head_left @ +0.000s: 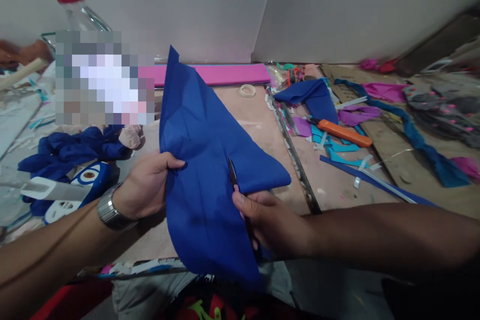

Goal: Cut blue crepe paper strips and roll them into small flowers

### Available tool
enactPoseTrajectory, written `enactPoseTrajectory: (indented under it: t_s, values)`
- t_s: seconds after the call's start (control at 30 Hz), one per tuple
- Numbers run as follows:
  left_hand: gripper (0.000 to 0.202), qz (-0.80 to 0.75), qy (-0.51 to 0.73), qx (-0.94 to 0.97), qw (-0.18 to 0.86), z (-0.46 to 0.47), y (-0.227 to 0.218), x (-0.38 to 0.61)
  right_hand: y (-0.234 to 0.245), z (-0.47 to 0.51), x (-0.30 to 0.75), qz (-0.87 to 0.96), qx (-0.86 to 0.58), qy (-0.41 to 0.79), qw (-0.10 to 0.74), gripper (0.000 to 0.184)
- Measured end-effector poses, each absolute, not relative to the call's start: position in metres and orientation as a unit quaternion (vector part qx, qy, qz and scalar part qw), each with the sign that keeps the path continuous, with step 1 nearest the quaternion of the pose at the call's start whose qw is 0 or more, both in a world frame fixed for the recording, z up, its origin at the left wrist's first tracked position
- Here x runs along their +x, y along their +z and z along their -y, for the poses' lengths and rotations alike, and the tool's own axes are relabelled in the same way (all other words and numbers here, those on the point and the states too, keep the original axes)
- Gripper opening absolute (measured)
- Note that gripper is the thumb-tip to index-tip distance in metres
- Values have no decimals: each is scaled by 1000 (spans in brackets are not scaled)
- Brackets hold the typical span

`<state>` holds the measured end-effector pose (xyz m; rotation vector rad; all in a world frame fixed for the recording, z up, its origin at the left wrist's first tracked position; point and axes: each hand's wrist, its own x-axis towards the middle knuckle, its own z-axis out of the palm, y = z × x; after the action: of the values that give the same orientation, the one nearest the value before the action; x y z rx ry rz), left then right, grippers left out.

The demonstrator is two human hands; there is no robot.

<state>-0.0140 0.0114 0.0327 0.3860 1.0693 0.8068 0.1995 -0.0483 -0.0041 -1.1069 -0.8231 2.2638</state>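
Note:
A large blue sheet of crepe paper or thin fabric (195, 125) is held up in front of me, over the table's near edge. My left hand (146, 182) pinches its left edge, thumb on the near face. In my right hand (266, 215) is a pair of scissors (234, 175), with the dark blade lying in a cut that runs into the sheet from the right. The sheet's right flap hangs above the cut, and the lower part droops toward my lap. My right fingers are partly hidden behind the sheet.
An orange utility knife (341, 132) and blue scraps (318, 100) lie on the right. A tape roll (247, 91) sits near a pink stack (225, 75) at the back. On the left are bunched blue pieces (75, 145) and a blue-and-white glue gun (84, 190).

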Motion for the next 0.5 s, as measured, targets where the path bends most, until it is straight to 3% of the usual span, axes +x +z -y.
enactPoseTrajectory:
  t_s: [0.5]
  values:
    - [61, -484, 379, 176, 769, -11, 37, -13, -4, 49, 202, 310, -390, 831, 247, 65]
